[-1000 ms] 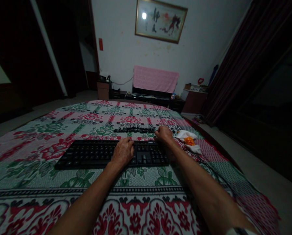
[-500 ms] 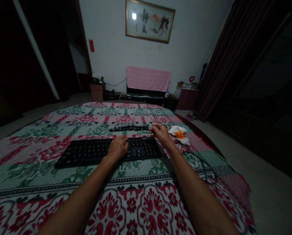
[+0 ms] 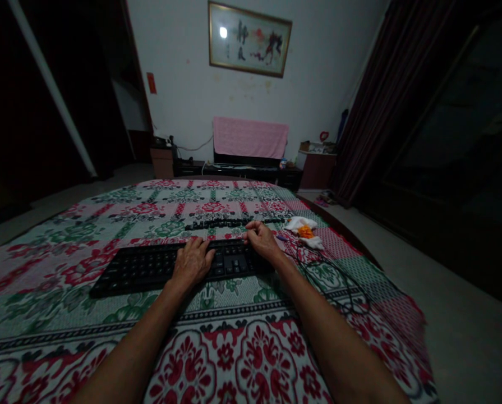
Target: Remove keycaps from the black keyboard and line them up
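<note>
A black keyboard [image 3: 137,268] lies slightly slanted on the patterned tablecloth [image 3: 229,342]. My left hand [image 3: 192,261] rests over its middle-right keys, palm down, fingers apart. Above the keyboard's right end is my right hand [image 3: 261,240], thumb and fingers pinched together; whatever may be between the fingertips is too small to make out. Just beyond the keyboard runs a row of small black pieces [image 3: 217,223], which look like loose keycaps. Some keys at the right end are hidden under my right hand and wrist.
To the right lie a white cloth [image 3: 296,224] with an orange item [image 3: 305,232] on it, a small purple object [image 3: 281,238] and a loose black cable [image 3: 345,276]. Beyond the table stands a low cabinet [image 3: 290,178] with a pink towel [image 3: 251,136] draped over a screen.
My right hand has come left and nearer, from beside the row of black pieces to over the keyboard's right end. My left hand has shifted slightly left, its fingers more spread. The view has tilted slightly.
</note>
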Action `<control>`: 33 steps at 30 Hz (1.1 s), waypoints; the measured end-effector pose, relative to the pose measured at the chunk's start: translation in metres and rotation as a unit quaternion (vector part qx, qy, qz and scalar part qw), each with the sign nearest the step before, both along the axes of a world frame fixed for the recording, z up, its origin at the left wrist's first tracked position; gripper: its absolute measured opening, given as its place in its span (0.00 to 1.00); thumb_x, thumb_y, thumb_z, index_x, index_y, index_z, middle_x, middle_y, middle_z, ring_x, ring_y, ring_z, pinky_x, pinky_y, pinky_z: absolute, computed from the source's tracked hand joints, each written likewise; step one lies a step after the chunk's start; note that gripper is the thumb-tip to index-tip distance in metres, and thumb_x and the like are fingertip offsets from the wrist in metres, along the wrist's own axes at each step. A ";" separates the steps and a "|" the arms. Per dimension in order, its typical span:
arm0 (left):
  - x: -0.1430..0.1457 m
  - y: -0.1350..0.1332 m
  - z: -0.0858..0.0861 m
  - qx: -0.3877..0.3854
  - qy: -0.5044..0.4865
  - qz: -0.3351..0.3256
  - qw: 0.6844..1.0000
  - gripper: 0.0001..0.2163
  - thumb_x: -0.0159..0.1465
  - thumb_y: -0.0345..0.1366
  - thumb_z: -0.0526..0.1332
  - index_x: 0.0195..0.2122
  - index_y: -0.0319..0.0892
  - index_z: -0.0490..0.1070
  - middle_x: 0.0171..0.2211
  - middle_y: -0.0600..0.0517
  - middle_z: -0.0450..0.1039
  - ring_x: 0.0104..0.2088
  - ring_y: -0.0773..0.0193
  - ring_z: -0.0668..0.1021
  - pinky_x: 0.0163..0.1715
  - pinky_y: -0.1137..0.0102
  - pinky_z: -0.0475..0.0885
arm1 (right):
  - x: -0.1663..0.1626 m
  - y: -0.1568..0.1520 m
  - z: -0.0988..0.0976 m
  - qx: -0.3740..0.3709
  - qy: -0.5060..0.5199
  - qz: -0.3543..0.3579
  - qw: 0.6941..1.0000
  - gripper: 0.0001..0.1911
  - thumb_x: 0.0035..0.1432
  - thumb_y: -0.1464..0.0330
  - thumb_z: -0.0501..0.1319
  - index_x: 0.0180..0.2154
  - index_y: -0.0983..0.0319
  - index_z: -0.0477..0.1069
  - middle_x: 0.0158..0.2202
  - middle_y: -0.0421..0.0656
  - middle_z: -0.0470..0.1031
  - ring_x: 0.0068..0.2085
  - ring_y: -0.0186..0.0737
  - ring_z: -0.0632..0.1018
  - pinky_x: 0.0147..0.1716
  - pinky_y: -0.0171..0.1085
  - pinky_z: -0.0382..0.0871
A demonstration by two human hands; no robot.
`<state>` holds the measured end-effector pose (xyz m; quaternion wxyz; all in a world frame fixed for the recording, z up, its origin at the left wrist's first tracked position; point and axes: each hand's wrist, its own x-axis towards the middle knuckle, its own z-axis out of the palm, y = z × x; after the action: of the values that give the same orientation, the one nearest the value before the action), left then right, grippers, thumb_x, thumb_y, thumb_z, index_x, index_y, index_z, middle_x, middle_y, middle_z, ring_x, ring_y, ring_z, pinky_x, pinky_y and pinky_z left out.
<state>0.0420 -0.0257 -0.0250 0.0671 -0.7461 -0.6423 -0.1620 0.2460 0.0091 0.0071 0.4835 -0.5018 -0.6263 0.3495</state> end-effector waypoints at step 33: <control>0.001 -0.002 0.005 -0.010 0.006 0.000 1.000 0.18 0.63 0.43 0.48 0.51 0.44 0.65 0.54 0.47 0.63 0.54 0.56 0.63 0.48 0.61 0.62 | -0.003 0.001 -0.017 -0.016 -0.003 -0.021 1.000 0.07 0.49 0.73 0.51 0.33 0.61 0.60 0.24 0.37 0.72 0.24 0.31 0.75 0.24 0.29 0.66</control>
<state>0.0434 -0.0278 -0.0198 0.0638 -0.7476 -0.6436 -0.1508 0.2427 0.0099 -0.0101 0.4806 -0.5238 -0.6112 0.3481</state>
